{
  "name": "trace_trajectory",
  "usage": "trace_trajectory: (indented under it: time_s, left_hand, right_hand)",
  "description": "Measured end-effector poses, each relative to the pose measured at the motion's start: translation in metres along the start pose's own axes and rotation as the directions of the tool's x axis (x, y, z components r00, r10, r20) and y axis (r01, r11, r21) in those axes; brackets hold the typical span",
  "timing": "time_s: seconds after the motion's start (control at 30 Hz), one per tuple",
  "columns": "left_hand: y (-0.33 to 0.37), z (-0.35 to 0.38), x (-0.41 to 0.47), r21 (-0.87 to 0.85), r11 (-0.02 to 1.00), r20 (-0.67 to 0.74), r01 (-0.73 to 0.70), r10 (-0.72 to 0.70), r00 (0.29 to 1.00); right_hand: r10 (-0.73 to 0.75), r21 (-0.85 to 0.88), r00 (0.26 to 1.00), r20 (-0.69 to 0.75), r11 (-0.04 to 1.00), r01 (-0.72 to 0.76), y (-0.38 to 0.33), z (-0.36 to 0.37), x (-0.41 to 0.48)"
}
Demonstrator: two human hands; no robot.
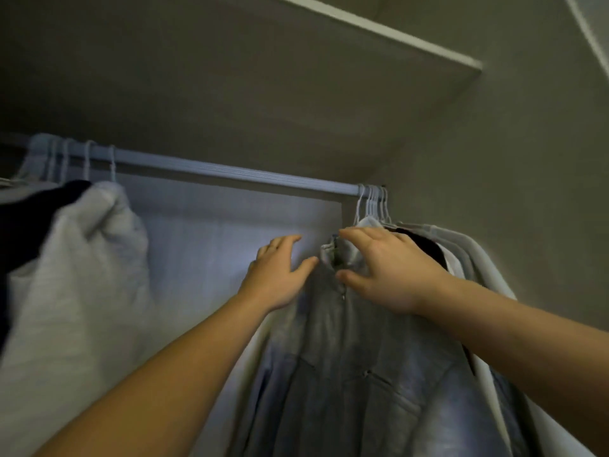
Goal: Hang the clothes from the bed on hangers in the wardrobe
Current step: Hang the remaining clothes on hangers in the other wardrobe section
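Hands: two, left hand [280, 275] and right hand [392, 268]; fingers [354, 234] were spread open at one grey shirt [346, 374].
Rail [230, 170]: one, carried two hanger bunches [372, 206].

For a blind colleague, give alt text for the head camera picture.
A left hand and right hand reach up to the collar of a grey shirt hanging near the right end of a wardrobe rail. Other clothes hang beside it.

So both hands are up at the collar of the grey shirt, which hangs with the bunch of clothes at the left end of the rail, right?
Not quite. The left hand and right hand are at the collar of the grey shirt, but the head view shows it hanging with the bunch at the right end of the rail, not the left.
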State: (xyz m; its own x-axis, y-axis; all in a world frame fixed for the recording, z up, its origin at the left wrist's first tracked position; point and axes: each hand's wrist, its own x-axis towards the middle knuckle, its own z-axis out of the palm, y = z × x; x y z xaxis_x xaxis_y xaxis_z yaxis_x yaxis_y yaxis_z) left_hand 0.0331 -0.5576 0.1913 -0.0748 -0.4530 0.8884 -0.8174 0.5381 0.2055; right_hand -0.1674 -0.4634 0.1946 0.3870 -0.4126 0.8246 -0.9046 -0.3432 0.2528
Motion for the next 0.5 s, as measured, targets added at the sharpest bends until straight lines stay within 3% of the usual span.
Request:
trace_trajectory:
  time_s: [0.17, 0.3, 0.5]
  left_hand:
    - [0.011, -0.065, -0.039, 0.299, 0.954, -0.109, -0.014, 0.049, 0.993]
    - [0.021, -0.114, -0.074, 0.528, 0.849, -0.118, 0.007, 0.065, 0.991]
    - [0.029, -0.180, -0.108, 0.725, 0.684, -0.141, 0.073, 0.044, 0.989]
  right_hand:
    - [-0.089, 0.178, 0.995, -0.039, 0.980, 0.094, -0.021, 0.002, -0.013]
    - [-0.140, 0.317, 0.989, -0.049, 0.937, 0.148, -0.049, 0.001, -0.017]
    - [-0.200, 0.487, 0.978, -0.053, 0.850, 0.200, -0.106, 0.001, -0.012]
